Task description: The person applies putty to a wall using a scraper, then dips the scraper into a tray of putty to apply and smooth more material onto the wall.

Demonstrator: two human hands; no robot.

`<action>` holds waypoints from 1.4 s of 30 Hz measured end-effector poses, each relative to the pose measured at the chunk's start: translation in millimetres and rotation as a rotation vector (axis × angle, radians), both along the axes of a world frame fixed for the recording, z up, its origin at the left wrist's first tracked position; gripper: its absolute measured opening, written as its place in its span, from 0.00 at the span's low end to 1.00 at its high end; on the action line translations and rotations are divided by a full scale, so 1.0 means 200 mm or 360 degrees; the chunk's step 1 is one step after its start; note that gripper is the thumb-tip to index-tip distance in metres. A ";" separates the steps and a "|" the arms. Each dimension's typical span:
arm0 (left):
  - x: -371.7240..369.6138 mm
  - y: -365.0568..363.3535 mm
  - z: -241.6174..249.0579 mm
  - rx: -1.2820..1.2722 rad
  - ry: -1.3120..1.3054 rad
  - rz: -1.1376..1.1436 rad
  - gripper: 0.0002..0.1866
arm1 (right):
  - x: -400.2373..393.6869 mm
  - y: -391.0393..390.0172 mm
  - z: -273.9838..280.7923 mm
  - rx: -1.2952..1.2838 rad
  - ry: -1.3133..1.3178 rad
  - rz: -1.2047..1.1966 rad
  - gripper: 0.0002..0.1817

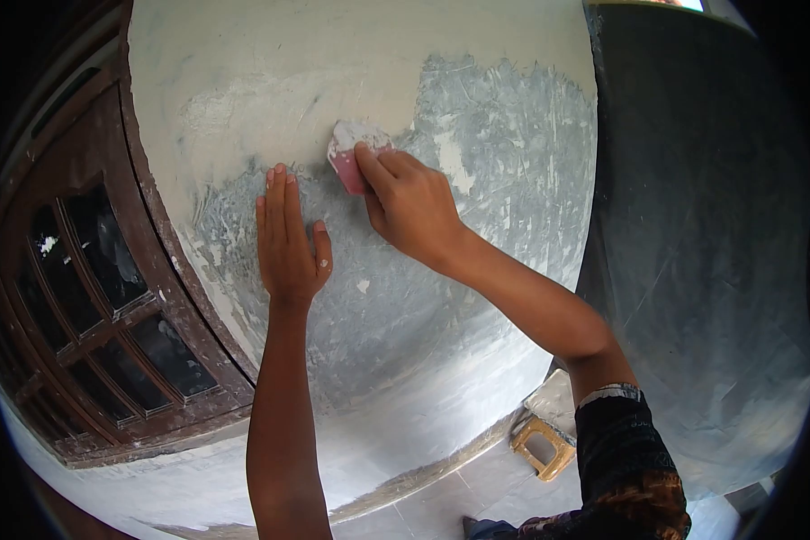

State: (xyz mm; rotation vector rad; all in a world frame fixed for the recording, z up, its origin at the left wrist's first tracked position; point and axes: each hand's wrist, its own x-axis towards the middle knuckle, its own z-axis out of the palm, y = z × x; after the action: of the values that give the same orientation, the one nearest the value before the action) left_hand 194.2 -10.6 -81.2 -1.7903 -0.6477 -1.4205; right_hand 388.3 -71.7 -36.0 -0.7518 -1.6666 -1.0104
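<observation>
My right hand (416,200) grips a pink putty scraper (347,172), its upper part loaded with white putty (358,135). The scraper's edge is at the wall (351,306), where the cream coat above meets the rough grey surface below. Left of it, my left hand (290,238) lies flat against the grey part, fingers pointing up and thumb out to the side, holding nothing. Patchy white smears show on the grey area to the right of my right hand.
A brown wooden window frame (121,319) with dark glass panes borders the wall on the left. To the right stands a large dark panel (702,225). Below, a small yellowish stool (544,447) stands on the grey tiled floor (432,499).
</observation>
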 end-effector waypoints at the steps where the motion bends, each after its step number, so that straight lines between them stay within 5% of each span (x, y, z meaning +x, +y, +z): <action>1: 0.00 -0.01 -0.01 -0.0001 -0.0001 -0.0003 0.33 | 0.02 -0.01 0.08 0.0066 0.0129 0.0025 0.22; 6: -0.01 0.01 0.00 0.0034 0.0016 0.0074 0.35 | 0.23 0.16 0.33 0.0236 0.0365 -0.0275 0.16; 9: 0.00 -0.01 -0.01 0.0040 0.0018 0.0072 0.35 | 0.20 0.25 0.05 0.0098 0.0123 -0.0369 0.26; 12: -0.01 -0.01 -0.01 0.0049 0.0020 0.0066 0.35 | 0.09 0.12 -0.24 -0.0086 -0.0151 0.0010 0.31; 20: 0.00 -0.01 0.00 0.0058 0.0029 0.0085 0.35 | 0.27 0.21 0.27 0.0242 0.0201 -0.0277 0.26; 22: 0.00 -0.01 0.00 0.0051 0.0016 0.0095 0.35 | 0.23 0.26 0.09 0.0193 0.0097 -0.0432 0.26; 26: 0.00 0.00 0.00 0.0052 0.0027 0.0101 0.35 | 0.06 0.07 -0.36 -0.0059 -0.0238 -0.0027 0.28; 33: 0.01 0.00 0.00 0.0038 0.0018 0.0033 0.33 | 0.25 0.17 0.28 0.0302 0.0213 -0.0185 0.21; 36: 0.00 0.00 0.00 0.0034 0.0011 0.0049 0.33 | 0.23 0.26 0.17 0.0146 0.0134 -0.0328 0.22; 40: 0.00 0.00 -0.01 0.0052 0.0025 0.0022 0.33 | 0.06 0.12 -0.31 -0.0131 -0.0173 -0.0042 0.31; 42: 0.00 0.00 0.00 0.0063 0.0034 0.0053 0.34 | 0.06 0.07 -0.25 -0.0046 -0.0046 0.0082 0.31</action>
State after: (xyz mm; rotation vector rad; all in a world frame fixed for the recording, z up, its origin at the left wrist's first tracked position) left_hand 194.5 -10.9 -80.6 -1.7541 -0.6311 -1.3811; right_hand 400.2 -57.8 -86.8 -0.7127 -1.7202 -0.9668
